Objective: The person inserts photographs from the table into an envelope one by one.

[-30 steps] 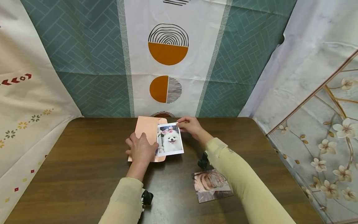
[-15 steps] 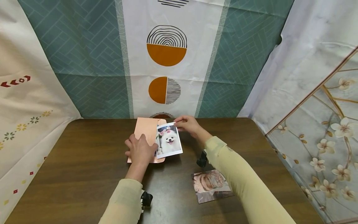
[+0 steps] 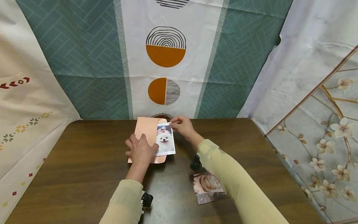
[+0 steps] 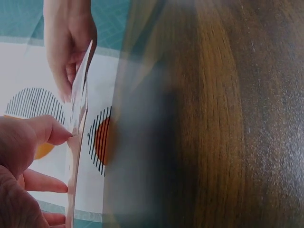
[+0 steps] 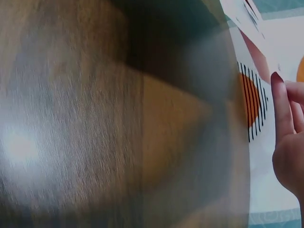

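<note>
Left hand (image 3: pixel 141 149) grips my envelope (image 3: pixel 146 126), right hand (image 3: pixel 183 127) pinches the photo (image 3: pixel 165 141) poking past its right side. Probably light, bendy; edges only.

1. Head view: bright, fairly even light; wall cloth (image 3: pixel 165 12) pale and clear, table (image 3: pixel 84 174) darker with soft sheen at bottom centre.
2. Dog photo (image 3: pixel 164 141) readable, reasonably sharp.
3. Wide-angle stretch toward the head view's sides.
4. Left wrist view: dimmer, hazy; smeared dark shadow mid-table, sparkly glare on the grain at right.
5. Right wrist view: blown-out glare spot (image 5: pixel 21 147) at left, soft-edged dark patches up top, table edge bowed.
</note>
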Tool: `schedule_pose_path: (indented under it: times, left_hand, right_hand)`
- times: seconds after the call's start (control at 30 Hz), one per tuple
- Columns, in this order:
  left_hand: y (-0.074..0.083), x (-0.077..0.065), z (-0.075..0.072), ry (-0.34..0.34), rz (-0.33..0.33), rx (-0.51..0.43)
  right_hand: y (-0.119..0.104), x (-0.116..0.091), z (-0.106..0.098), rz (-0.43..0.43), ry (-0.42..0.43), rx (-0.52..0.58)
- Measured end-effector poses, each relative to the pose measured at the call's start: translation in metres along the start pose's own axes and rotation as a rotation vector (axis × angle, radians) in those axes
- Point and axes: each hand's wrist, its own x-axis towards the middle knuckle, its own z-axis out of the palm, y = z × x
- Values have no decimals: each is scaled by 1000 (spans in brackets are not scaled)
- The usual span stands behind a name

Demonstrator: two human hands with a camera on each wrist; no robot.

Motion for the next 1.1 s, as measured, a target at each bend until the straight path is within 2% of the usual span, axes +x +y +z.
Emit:
schedule_pose_path:
  times: [0.17,0.27,0.53,0.67,0.77,0.97,1.1]
  left_hand:
    - [-2,0,1,17,13,0]
    - [-2,0,1,26,13,3]
    - [-3,1,1,40,5,11]
    - [-3,0,1,36,1,13]
    - [-2,0,1,41,8,14]
    - [0,-1,2,54,26,1]
    - [1,-2,3,47,20,1]
  right_hand:
    - [1,-2,13,-66,37,-23]
    - [1,-4,18,-77,29,-8]
    - [0,-3,16,-12,-122,73]
    - [-1,-1,11,16,-164,78]
    - [-2,-1,10,23,-163,87]
    - [-1,-1,11,23,-108,117]
    - [0,0,13,28,-117,131]
